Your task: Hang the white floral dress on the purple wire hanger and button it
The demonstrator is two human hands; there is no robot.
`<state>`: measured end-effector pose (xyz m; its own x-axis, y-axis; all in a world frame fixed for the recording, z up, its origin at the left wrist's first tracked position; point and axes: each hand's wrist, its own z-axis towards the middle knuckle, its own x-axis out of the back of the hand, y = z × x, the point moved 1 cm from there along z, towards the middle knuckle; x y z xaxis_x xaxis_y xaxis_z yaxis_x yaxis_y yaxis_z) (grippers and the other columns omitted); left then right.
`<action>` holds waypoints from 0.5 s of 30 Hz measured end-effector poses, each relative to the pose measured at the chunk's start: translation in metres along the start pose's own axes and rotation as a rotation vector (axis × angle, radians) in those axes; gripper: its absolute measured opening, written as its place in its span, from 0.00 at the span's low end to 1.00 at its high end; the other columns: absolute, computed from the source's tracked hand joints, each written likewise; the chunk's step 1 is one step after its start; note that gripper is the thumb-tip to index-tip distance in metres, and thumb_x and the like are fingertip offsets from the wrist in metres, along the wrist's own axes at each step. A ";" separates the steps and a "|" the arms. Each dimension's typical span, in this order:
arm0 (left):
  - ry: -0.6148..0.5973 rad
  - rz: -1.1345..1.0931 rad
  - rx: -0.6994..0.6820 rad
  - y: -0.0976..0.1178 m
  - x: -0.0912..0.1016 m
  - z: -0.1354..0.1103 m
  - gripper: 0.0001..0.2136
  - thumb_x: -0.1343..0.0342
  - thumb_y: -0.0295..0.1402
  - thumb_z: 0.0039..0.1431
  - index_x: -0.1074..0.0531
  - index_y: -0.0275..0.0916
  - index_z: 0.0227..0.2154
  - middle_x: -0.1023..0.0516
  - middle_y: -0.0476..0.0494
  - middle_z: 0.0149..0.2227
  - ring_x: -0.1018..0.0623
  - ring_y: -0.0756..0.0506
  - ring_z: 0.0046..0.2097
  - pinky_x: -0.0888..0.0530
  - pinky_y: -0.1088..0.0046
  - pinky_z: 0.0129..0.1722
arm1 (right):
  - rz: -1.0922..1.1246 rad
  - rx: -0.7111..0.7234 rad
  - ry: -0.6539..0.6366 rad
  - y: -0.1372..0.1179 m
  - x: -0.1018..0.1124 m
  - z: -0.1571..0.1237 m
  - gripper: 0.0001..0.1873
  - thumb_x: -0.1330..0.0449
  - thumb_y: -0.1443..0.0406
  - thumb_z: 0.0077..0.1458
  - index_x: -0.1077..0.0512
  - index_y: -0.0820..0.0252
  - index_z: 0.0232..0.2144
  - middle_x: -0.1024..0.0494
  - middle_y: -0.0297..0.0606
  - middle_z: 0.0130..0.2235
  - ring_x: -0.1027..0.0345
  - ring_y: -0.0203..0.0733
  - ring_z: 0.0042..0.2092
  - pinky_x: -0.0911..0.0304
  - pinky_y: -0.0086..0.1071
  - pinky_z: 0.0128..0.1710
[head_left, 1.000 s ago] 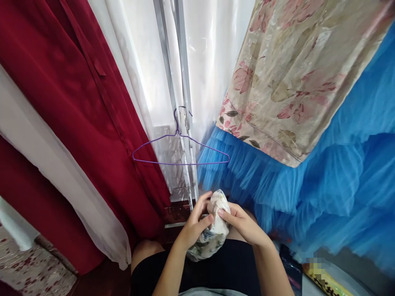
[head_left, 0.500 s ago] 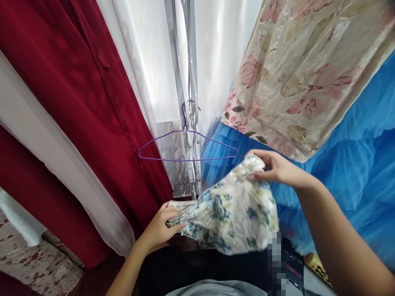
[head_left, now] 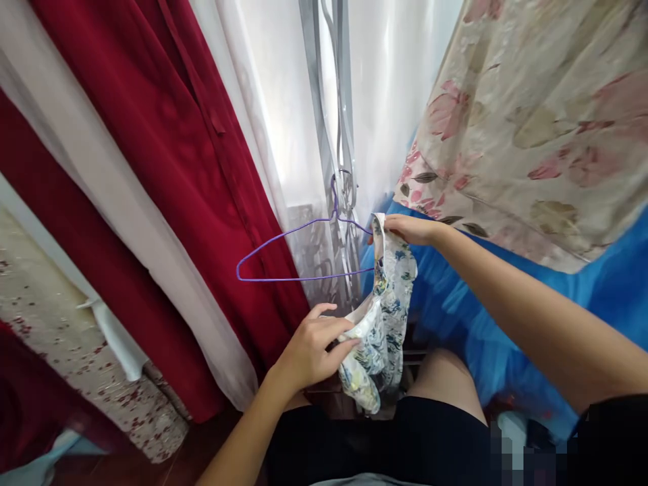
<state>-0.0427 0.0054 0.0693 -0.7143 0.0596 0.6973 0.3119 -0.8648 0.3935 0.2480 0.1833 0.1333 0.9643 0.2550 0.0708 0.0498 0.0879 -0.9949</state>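
A purple wire hanger [head_left: 304, 277] hangs by its hook from clear strips in the middle of the head view. Its right end is hidden inside a white garment with blue and yellow flowers [head_left: 397, 290]. My right hand [head_left: 408, 228] grips the garment's upper edge around that end of the hanger. Lower down, my left hand [head_left: 327, 344] pinches the garment's pale edge between thumb and fingers. The hanger's left end is bare. Below my hands, the garment's lower part dangles loose.
Red and white curtains [head_left: 192, 223] hang on the left, with a sparkly floral fabric [head_left: 126, 378] beyond them. To the right hang a beige cloth with pink flowers [head_left: 531, 135] and blue tulle [head_left: 455, 290]. A white curtain [head_left: 268, 115] forms the backdrop.
My right hand has brought the garment up and over the hanger's right end. My left hand has moved right, still pinching the garment. The view has shifted a little left.
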 end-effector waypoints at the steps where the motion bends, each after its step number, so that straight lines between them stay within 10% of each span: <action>1: 0.009 0.001 0.043 -0.006 0.009 -0.006 0.06 0.41 0.30 0.63 0.20 0.43 0.41 0.18 0.45 0.32 0.21 0.45 0.32 0.31 0.52 0.60 | 0.016 -0.033 -0.042 -0.001 -0.005 0.000 0.09 0.30 0.65 0.41 0.25 0.59 0.27 0.20 0.39 0.25 0.26 0.46 0.27 0.31 0.34 0.27; 8: 0.067 0.088 0.398 -0.042 0.068 -0.041 0.07 0.42 0.37 0.65 0.21 0.43 0.40 0.19 0.44 0.39 0.21 0.43 0.41 0.27 0.69 0.44 | 0.101 -0.145 -0.187 -0.001 -0.024 -0.014 0.08 0.29 0.63 0.45 0.24 0.57 0.29 0.20 0.37 0.25 0.24 0.46 0.29 0.28 0.35 0.31; 15: -0.088 0.224 0.461 -0.085 0.098 -0.050 0.12 0.49 0.42 0.69 0.24 0.43 0.41 0.20 0.44 0.40 0.23 0.41 0.43 0.30 0.65 0.49 | 0.044 -0.138 -0.174 -0.006 -0.025 -0.023 0.10 0.31 0.61 0.48 0.25 0.60 0.22 0.24 0.38 0.19 0.33 0.38 0.20 0.36 0.31 0.21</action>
<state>-0.1705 0.0596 0.0737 -0.5495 -0.0429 0.8344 0.7089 -0.5525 0.4384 0.2292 0.1539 0.1356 0.9074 0.4193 0.0270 0.0556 -0.0563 -0.9969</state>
